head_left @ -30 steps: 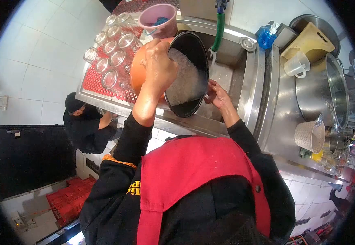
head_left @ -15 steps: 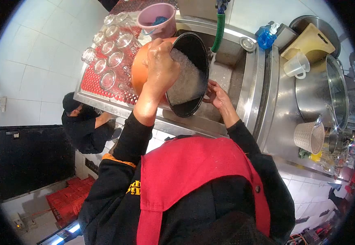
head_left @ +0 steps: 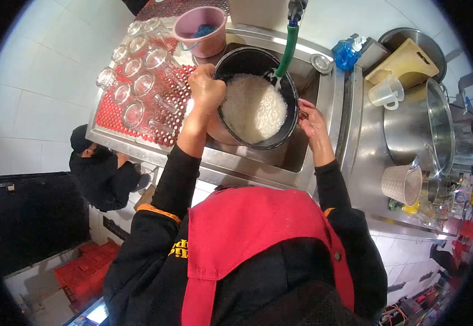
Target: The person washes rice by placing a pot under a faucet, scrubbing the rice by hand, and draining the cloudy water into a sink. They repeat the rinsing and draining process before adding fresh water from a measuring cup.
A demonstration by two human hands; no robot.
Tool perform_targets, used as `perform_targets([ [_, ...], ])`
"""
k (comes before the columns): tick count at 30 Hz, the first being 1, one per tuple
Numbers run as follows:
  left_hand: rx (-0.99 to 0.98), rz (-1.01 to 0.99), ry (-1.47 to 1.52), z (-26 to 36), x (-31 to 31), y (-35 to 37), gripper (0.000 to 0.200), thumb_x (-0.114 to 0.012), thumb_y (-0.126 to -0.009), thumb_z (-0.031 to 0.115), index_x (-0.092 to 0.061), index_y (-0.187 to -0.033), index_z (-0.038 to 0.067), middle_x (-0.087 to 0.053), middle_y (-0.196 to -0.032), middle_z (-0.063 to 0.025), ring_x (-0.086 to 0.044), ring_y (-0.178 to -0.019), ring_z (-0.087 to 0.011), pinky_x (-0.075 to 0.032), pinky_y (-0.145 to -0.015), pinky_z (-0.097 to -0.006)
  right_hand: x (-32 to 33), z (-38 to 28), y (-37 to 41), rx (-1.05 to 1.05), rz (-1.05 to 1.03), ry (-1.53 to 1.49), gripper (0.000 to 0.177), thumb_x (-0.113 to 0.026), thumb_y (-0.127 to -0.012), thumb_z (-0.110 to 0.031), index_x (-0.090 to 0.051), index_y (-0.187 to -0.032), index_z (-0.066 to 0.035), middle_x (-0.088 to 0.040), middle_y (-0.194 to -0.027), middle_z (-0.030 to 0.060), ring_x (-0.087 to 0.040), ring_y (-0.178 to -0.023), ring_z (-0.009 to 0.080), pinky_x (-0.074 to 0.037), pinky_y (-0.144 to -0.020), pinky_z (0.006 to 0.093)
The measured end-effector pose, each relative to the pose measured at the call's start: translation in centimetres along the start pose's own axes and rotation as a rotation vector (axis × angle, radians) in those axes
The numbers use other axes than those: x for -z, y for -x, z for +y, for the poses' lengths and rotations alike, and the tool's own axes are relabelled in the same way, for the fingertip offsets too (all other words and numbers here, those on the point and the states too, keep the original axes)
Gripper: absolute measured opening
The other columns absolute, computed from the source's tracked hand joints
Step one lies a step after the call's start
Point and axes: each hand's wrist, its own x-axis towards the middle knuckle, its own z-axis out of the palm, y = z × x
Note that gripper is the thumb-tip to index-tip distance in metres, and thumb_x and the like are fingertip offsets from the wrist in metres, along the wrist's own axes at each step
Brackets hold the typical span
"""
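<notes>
A round pot with a black inside [head_left: 226, 62] is over the sink, holding white grains, probably rice, in cloudy water [head_left: 252, 108]. My left hand [head_left: 206, 87] grips its left rim with the fingers curled. At the right side, my right hand [head_left: 313, 124] has its fingers against the outer wall; some fingertips are hidden behind the pot. The green hose [head_left: 288, 51] hangs from the tap, with its lower end over the pot's opening.
Glass jars [head_left: 144, 84] stand on a red perforated mat [head_left: 111, 111] at the left. Behind are a pink bucket [head_left: 210, 44] and a blue bottle [head_left: 346, 54]. Right: a large steel pot [head_left: 410, 119], a clear jug [head_left: 384, 93], and a woven basket [head_left: 396, 183]. Another person [head_left: 103, 174] is at lower left.
The pot has gone from strongly tilted over to the left to nearly level, and moved right beneath the hose. Both hands moved with it, still on its sides.
</notes>
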Motion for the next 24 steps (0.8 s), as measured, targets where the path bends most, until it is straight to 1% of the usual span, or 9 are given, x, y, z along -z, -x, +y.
perform_targets([
  [2, 0.113, -0.034, 0.054, -0.9, -1.0, -0.3, 0.008, -0.046, -0.052, -0.003, -0.051, -0.058, -0.003, -0.048, -0.052, -0.0197, -0.049, -0.048, -0.0285, -0.039, -0.052, -0.0371, 0.7, -2.2, 0.0, 0.088, -0.040, 0.112, 0.021, -0.052, -0.076, -0.001, -0.054, -0.097, -0.004, -0.059, -0.081, 0.0043, -0.055, -0.064, 0.0157, -0.046, -0.057, 0.0296],
  [3, 0.169, -0.058, 0.015, -1.3, -1.7, -0.4, 0.005, -0.046, -0.052, -0.004, -0.050, -0.056, -0.003, -0.046, -0.049, -0.0169, -0.044, -0.045, -0.0235, -0.038, -0.051, -0.0360, -0.5, -3.5, 0.9, 0.102, 0.074, 0.161, 0.019, -0.053, -0.076, -0.004, -0.055, -0.095, -0.002, -0.059, -0.075, 0.0037, -0.054, -0.058, 0.0144, -0.044, -0.051, 0.0268],
  [6, 0.303, -0.112, 0.130, 1.0, -2.1, -0.3, 0.004, -0.046, -0.053, -0.004, -0.049, -0.056, -0.003, -0.044, -0.049, -0.0153, -0.042, -0.046, -0.0214, -0.038, -0.051, -0.0353, -1.0, -6.8, 2.0, 0.160, 0.199, 0.354, 0.019, -0.055, -0.076, -0.007, -0.055, -0.094, -0.002, -0.057, -0.072, 0.0023, -0.051, -0.055, 0.0112, -0.041, -0.047, 0.0232],
  [10, 0.333, -0.085, 0.362, 0.0, -6.1, 0.2, 0.007, -0.047, -0.052, -0.003, -0.050, -0.058, -0.003, -0.048, -0.056, -0.0187, -0.048, -0.053, -0.0262, -0.038, -0.056, -0.0355, 1.4, -10.2, 1.8, 0.174, 0.172, 0.394, 0.018, -0.056, -0.077, -0.010, -0.056, -0.093, -0.003, -0.054, -0.068, 0.0003, -0.047, -0.052, 0.0087, -0.039, -0.045, 0.0215],
  [12, 0.343, -0.116, 0.349, 0.4, -7.0, 0.4, 0.007, -0.047, -0.052, -0.003, -0.050, -0.058, -0.003, -0.048, -0.056, -0.0200, -0.051, -0.055, -0.0287, -0.039, -0.056, -0.0358, 1.1, -11.6, 3.2, 0.258, 0.329, 0.458, 0.014, -0.056, -0.077, -0.011, -0.057, -0.089, -0.003, -0.053, -0.066, -0.0005, -0.043, -0.049, 0.0076, -0.037, -0.043, 0.0205],
  [18, 0.405, -0.180, 0.477, 1.3, -9.5, 1.5, 0.009, -0.048, -0.052, -0.002, -0.052, -0.060, -0.003, -0.049, -0.057, -0.0211, -0.053, -0.058, -0.0297, -0.040, -0.057, -0.0371, 2.1, -14.3, 4.5, 0.315, 0.422, 0.509, 0.010, -0.054, -0.077, -0.007, -0.057, -0.084, 0.000, -0.052, -0.063, 0.0022, -0.042, -0.046, 0.0077, -0.037, -0.040, 0.0204],
  [19, 0.442, -0.251, 0.395, 0.8, -9.9, 1.7, 0.012, -0.050, -0.053, -0.001, -0.055, -0.063, -0.002, -0.054, -0.063, -0.0200, -0.055, -0.062, -0.0288, -0.041, -0.060, -0.0352, 2.2, -14.4, 4.7, 0.315, 0.423, 0.516, 0.010, -0.054, -0.076, -0.006, -0.057, -0.083, 0.001, -0.052, -0.063, 0.0026, -0.042, -0.045, 0.0078, -0.037, -0.040, 0.0201],
  [21, 0.444, -0.238, 0.416, 0.7, -10.3, 2.0, 0.013, -0.050, -0.053, -0.001, -0.056, -0.065, -0.002, -0.055, -0.065, -0.0191, -0.055, -0.063, -0.0288, -0.042, -0.061, -0.0344, 2.4, -14.6, 4.8, 0.314, 0.428, 0.526, 0.010, -0.055, -0.076, -0.006, -0.057, -0.082, 0.001, -0.053, -0.064, 0.0030, -0.042, -0.044, 0.0079, -0.037, -0.039, 0.0198],
  [24, 0.458, -0.225, 0.458, 0.6, -10.7, 2.3, 0.015, -0.051, -0.055, -0.001, -0.057, -0.068, -0.002, -0.057, -0.069, -0.0177, -0.056, -0.066, -0.0290, -0.042, -0.064, -0.0334, 2.3, -14.6, 5.1, 0.310, 0.442, 0.580, 0.011, -0.056, -0.077, -0.013, -0.058, -0.078, -0.003, -0.054, -0.064, 0.0002, -0.043, -0.045, 0.0051, -0.034, -0.038, 0.0184],
])
